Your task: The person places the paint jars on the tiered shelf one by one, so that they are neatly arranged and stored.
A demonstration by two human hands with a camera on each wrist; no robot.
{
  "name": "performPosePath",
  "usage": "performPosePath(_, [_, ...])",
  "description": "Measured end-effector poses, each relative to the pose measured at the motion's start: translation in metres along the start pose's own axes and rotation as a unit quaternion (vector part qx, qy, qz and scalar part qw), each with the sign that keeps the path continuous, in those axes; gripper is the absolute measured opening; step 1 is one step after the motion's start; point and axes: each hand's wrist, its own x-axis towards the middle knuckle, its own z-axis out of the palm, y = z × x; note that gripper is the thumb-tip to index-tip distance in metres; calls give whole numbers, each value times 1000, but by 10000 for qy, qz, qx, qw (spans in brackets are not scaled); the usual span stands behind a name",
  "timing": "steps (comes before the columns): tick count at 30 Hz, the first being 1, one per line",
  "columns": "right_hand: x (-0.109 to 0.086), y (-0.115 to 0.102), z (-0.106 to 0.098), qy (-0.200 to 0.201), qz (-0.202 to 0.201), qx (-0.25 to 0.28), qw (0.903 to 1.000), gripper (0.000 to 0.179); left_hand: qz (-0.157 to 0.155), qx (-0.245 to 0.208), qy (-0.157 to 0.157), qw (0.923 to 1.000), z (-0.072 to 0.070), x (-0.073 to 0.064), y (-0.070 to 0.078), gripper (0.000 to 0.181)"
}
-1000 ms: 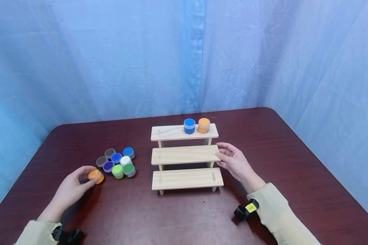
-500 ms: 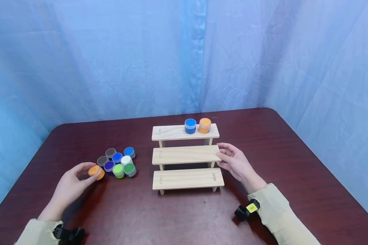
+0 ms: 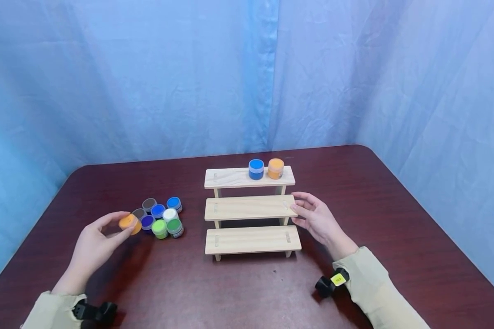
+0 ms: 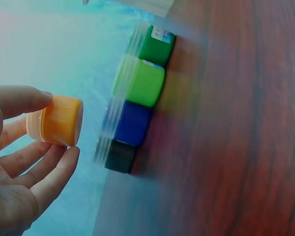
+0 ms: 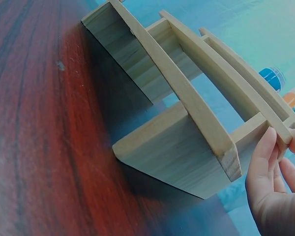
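Between thumb and fingers my left hand (image 3: 96,244) pinches an orange paint jar (image 4: 63,120), lifted off the table beside a cluster of jars. That cluster holds brown, blue, purple (image 3: 147,222), white (image 3: 170,215), light green (image 3: 159,229) and dark green (image 3: 174,227) jars. At the right end of a three-step wooden rack (image 3: 247,208), my right hand (image 3: 314,219) grips the middle shelf, thumb on one face and fingers at the other in the right wrist view. A blue jar (image 3: 256,169) and another orange jar (image 3: 276,168) stand on the top shelf's right half.
Everything stands on a dark red-brown table (image 3: 247,292) with rounded far corners. Light blue curtains (image 3: 169,82) hang behind it and along both sides. A black wrist camera (image 3: 331,282) sits at the right cuff, another (image 3: 94,312) at the left.
My left hand has raised the orange jar from its place near the table surface, moving slightly up and away from me. The right hand keeps its hold on the shelf.
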Motion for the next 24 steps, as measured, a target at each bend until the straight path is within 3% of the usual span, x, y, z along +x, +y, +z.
performPosePath(6, [0,0,0,11,29,43,10000,48,64,-189,184,9996,5,2,-1,48])
performPosePath(15, [0,1,0,-20,29,49,10000,41,519,-377,496,9967,8,3,9,42])
performPosePath(20, [1,1,0,-47,10,97,9999,42,729,-584,500,9944,11,7,11,42])
performPosePath(22, [1,1,0,-42,10,80,10000,43,812,-762,459,9927,8,5,24,42])
performPosePath(24, [1,1,-1,-37,5,47,10000,44,865,-876,398,9916,1,1,49,41])
